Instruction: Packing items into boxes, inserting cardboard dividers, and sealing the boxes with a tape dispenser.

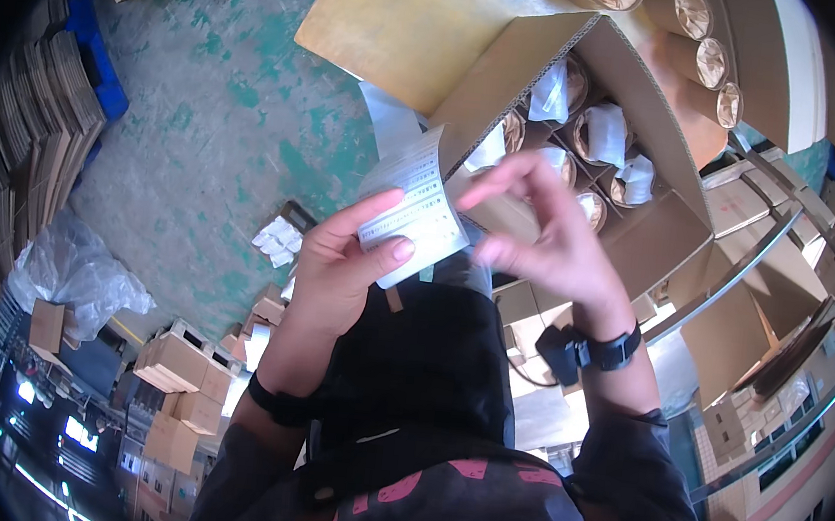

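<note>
A workshop floor of worn grey and green paint fills the upper left of the frame, bordered at the far left by flattened cardboard sheets, apparently piled on a blue pallet to keep them off the ground. A crumpled clear plastic bag lies below them. Right of the upper centre stands an open corrugated carton, its dividers probably there to keep the paper-topped cylinders upright and apart; white slips lie over several tops. More brown paper-topped tubes stand in the upper right. At the centre, the strip of printed labels is pinched by the left hand, thumb across its face and fingers along the left edge and behind, a grip that seems meant to steady it and leave its right edge accessible. The right hand is blurred and unclenched, thumb and forefinger parted beside that edge; whether they touch it, or have a label between them, I cannot tell. The strip curves upward, presumably because it is thin and held only near its lower end.
</note>
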`<act>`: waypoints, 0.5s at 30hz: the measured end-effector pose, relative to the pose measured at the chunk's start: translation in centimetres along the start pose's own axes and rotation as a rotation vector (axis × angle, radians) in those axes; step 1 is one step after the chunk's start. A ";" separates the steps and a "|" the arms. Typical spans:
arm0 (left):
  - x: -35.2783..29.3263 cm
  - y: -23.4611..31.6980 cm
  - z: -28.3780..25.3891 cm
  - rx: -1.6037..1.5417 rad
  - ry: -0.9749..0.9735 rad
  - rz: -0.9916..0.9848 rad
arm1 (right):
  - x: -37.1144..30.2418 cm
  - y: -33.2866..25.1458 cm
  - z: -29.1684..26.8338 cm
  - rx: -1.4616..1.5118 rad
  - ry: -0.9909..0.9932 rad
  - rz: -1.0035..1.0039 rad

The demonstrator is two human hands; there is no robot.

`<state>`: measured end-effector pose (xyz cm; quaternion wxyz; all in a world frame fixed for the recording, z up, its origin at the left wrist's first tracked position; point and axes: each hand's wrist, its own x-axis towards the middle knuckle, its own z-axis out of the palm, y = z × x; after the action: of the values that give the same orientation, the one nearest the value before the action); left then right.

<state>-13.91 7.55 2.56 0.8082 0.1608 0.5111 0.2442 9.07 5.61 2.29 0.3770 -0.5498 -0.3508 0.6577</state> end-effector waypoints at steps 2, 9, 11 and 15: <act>-0.1 0.4 1.0 -0.011 -0.020 0.000 | -0.3 -1.3 0.7 0.079 -0.127 0.082; 0.5 0.8 1.7 0.044 -0.111 -0.178 | -1.4 -1.8 -0.2 -0.414 -0.035 -0.248; 0.3 1.0 2.4 0.050 -0.032 -0.136 | -2.6 -0.9 0.5 -0.412 0.044 -0.293; 0.3 0.0 3.8 -0.031 0.046 -0.238 | -4.8 0.8 0.6 -0.440 0.169 -0.329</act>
<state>-10.35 7.66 3.96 0.8220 0.0806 0.5412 0.1579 8.90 0.93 3.89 0.3782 -0.6068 -0.5368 0.4479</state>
